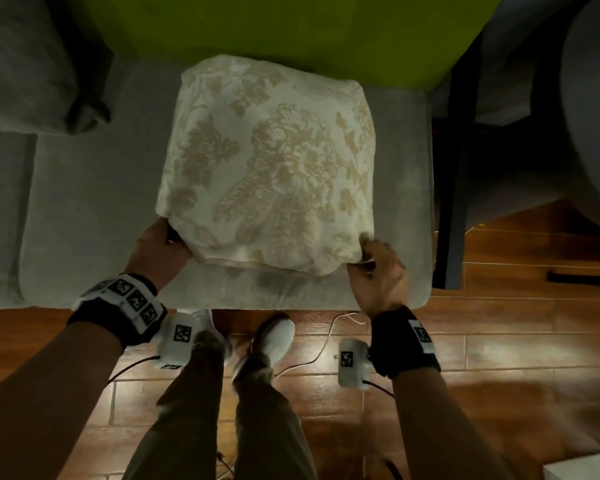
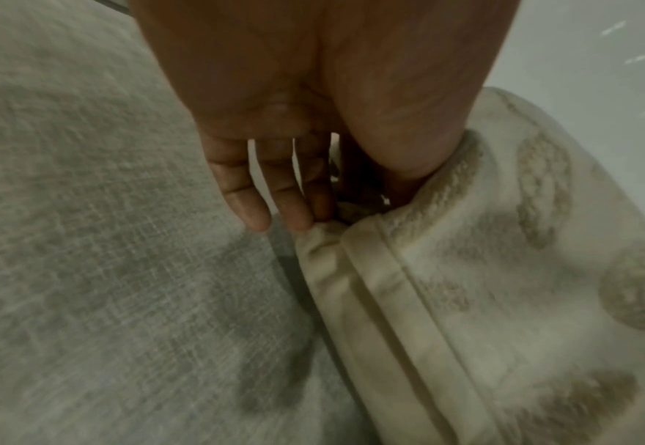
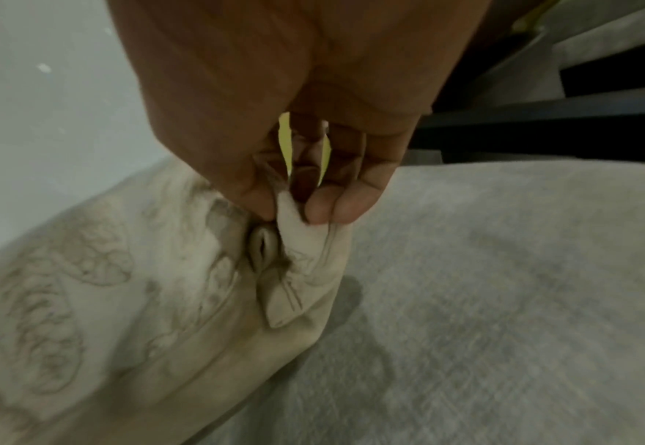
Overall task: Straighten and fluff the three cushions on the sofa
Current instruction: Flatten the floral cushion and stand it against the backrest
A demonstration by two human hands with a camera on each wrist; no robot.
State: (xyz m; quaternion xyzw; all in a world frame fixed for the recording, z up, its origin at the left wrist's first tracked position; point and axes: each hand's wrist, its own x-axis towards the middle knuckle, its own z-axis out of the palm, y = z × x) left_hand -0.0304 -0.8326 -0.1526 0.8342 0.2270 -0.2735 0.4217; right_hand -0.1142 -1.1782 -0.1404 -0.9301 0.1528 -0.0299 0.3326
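Cream damask, woven with a tan floral pattern, covers the cushion (image 1: 271,161) lying flat on the grey seat of the sofa (image 1: 84,209), its far edge close to a bright green backrest (image 1: 274,26). A person standing at the sofa's front edge holds the cushion by its two near corners. The left hand (image 1: 160,251) cups the left corner, its fingers (image 2: 248,195) straight and running down alongside the cover's seam while the thumb side presses into the fabric. The right hand (image 1: 378,271) pinches the right corner, thumb and curled fingertips (image 3: 325,207) gathering a fold of cloth. The hands are well apart, one at each corner. Another grey cushion (image 1: 25,64) sits at the sofa's left. White shoes (image 1: 278,337) stand on the wooden floor (image 1: 499,341) below.
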